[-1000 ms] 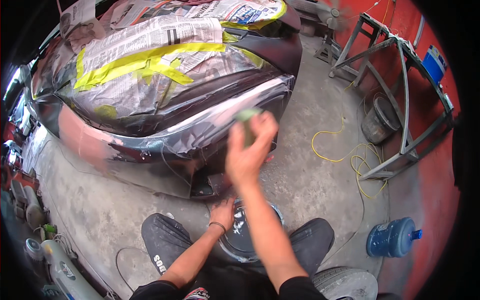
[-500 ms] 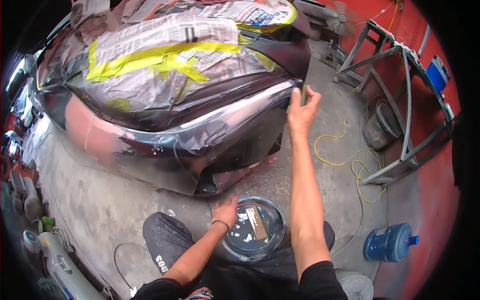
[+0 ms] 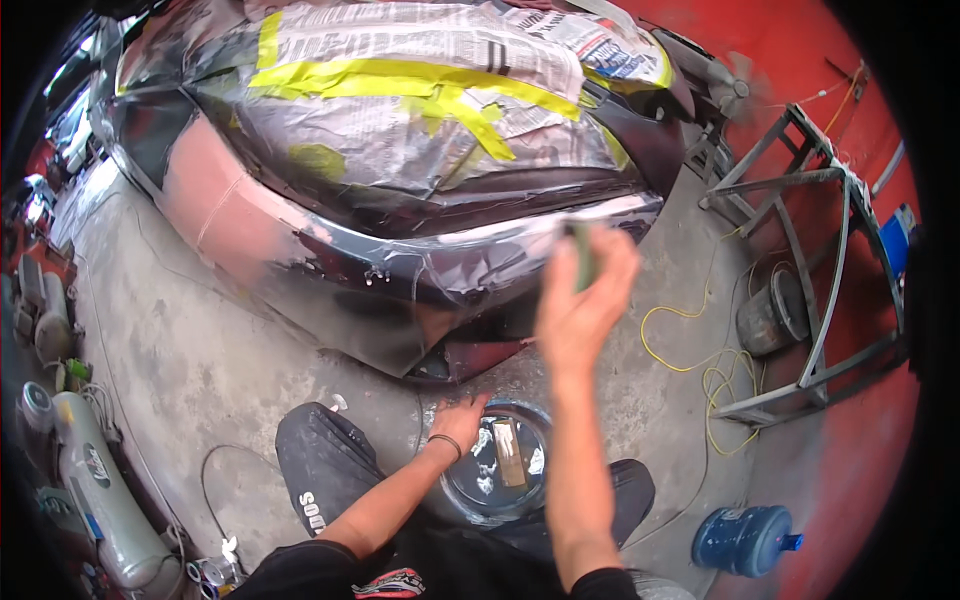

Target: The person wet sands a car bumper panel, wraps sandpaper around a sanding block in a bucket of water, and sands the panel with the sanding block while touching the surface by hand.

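Two bare hands: the blurred right hand (image 3: 592, 300) pinches a thin green pad (image 3: 583, 262) beside the dark, white-streaked car bumper (image 3: 410, 300); the left hand (image 3: 462, 420) touches a round black bucket (image 3: 463, 487), grip unclear. Densely printed newspaper (image 3: 400, 40) lies beyond; white lettering (image 3: 312, 510) marks dark trousers (image 3: 325, 450).

The grey concrete floor (image 3: 230, 335) is carrying a dark round tub (image 3: 462, 500) at near centre. On the right, a blue water jug (image 3: 740, 541) is lying sideways, a yellow cord (image 3: 690, 370) is looping, and a bucket (image 3: 772, 315) is sitting beside a metal frame (image 3: 775, 405).
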A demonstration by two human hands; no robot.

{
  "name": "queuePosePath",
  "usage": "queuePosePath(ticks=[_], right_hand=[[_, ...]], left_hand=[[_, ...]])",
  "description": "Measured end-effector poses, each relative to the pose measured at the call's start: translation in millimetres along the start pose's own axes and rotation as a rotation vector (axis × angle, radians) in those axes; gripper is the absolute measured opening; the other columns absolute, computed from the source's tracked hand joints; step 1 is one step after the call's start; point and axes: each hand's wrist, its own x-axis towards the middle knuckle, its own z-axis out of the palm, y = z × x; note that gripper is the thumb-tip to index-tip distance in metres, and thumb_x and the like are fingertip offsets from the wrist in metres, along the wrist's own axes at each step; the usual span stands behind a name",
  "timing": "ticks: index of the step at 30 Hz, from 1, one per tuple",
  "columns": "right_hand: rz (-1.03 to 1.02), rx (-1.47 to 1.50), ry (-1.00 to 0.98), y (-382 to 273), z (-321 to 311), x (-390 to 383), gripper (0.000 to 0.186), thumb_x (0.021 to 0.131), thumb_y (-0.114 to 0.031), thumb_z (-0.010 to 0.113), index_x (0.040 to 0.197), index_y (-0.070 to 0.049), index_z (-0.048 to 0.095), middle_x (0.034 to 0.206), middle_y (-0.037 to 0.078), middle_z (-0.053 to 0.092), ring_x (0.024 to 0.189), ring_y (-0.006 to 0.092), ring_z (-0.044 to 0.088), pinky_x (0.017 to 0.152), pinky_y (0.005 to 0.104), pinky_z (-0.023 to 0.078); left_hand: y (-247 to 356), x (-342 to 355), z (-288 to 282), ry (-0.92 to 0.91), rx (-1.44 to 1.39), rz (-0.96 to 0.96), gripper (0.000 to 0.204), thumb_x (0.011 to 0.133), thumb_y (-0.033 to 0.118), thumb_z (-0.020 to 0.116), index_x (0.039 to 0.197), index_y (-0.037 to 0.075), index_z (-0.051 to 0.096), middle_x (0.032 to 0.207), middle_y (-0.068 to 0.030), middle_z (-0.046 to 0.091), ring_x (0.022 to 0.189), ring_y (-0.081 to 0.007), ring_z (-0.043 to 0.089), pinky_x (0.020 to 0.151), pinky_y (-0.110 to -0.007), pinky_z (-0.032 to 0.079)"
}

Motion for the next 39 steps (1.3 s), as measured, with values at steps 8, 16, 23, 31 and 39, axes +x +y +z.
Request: queuePosePath(ticks=[8,16,23,31,39], right_hand=[[0.118,0.072,-0.039,20.5,-11.9,39.5,0.039,0.098,-0.016,0.083,0.128,0.003,0.067,0.129,0.022,0.066,0.12,0.0365,0.065,0.107,0.0453,0.051],[-0.022,0.057,-0.126,-40.1,-9.2,8.1,0.032,0.091,-0.01,0.09,0.116,0.0,0.073,0.127,0.02,0.07,0.117,0.0343,0.068,0.103,0.0459,0.054],[0.015,0.055,-0.145,-50.8,-14.8,4.2,0.031,0.092,-0.01,0.089,0.118,0.002,0.075,0.122,0.015,0.07,0.115,0.0275,0.068,0.102,0.0412,0.054],[0.029,-0.005,-0.157,-63.4,-6.7,6.3,0.035,0.09,-0.01,0.091,0.12,-0.001,0.078,0.12,0.014,0.071,0.113,0.0254,0.068,0.1,0.0378,0.054],[0.063,-0.026,-0.196,-87.7,-14.3,1.7,0.037,0.089,-0.012,0.092,0.121,-0.002,0.078,0.117,0.01,0.071,0.107,0.0221,0.067,0.095,0.0361,0.054]], left_hand=[[5.1,-6.9,-14.8,-0.003,-0.11,0.035,0.063,0.098,0.006,0.06,0.159,0.016,0.05,0.137,-0.0218,0.071,0.125,-0.0404,0.073,0.119,-0.065,0.043],[-2.0,-9.3,-21.3,-0.042,-0.132,0.045,0.062,0.097,0.005,0.061,0.157,0.014,0.051,0.135,-0.0244,0.071,0.118,-0.0391,0.076,0.12,-0.065,0.044],[-3.0,-9.8,-14.0,-0.012,-0.166,0.06,0.057,0.098,0.009,0.063,0.154,0.012,0.054,0.132,-0.0233,0.073,0.121,-0.0396,0.075,0.12,-0.065,0.043],[-11.5,-8.4,-5.0,0.034,-0.155,0.074,0.056,0.099,0.01,0.063,0.154,0.011,0.054,0.129,-0.022,0.074,0.118,-0.0398,0.075,0.114,-0.065,0.046],[-8.4,-10.3,-12.5,0.028,-0.186,0.075,0.05,0.102,0.009,0.057,0.151,0.011,0.056,0.129,-0.0223,0.074,0.115,-0.0401,0.077,0.118,-0.064,0.043]])
